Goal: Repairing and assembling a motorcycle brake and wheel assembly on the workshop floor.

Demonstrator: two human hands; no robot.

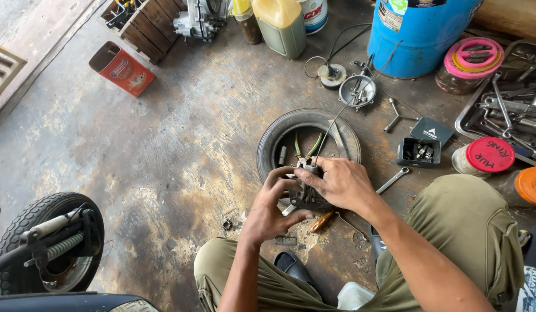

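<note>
Covering most of the small dark metal assembly [305,193], both hands leave only its centre and a few bright edges exposed; its exact type cannot be determined. The left hand [271,211] cups the assembly from below and the side, fingers curled around it. The right hand [340,184] closes over the top, thumb and forefinger pinched on the upper end where a thin cable [343,112] enters. The assembly is held just above the floor, over the near rim of a small tyre [274,138] lying flat.

The cable runs up from the assembly toward a round metal housing [357,91]. Inside the tyre lie green-handled pliers [305,147], partly hidden behind the fingers. An orange-handled screwdriver [323,221] is largely concealed under the right wrist. A spanner [392,180] lies just right of the right hand. Further right are an open black box of small parts [418,152], a red-lidded jar [485,156] and a tool tray [511,107], cut off by the frame edge. A blue drum [418,34] is cropped at the top. A motorcycle front wheel [48,242] stands at lower left.
</note>
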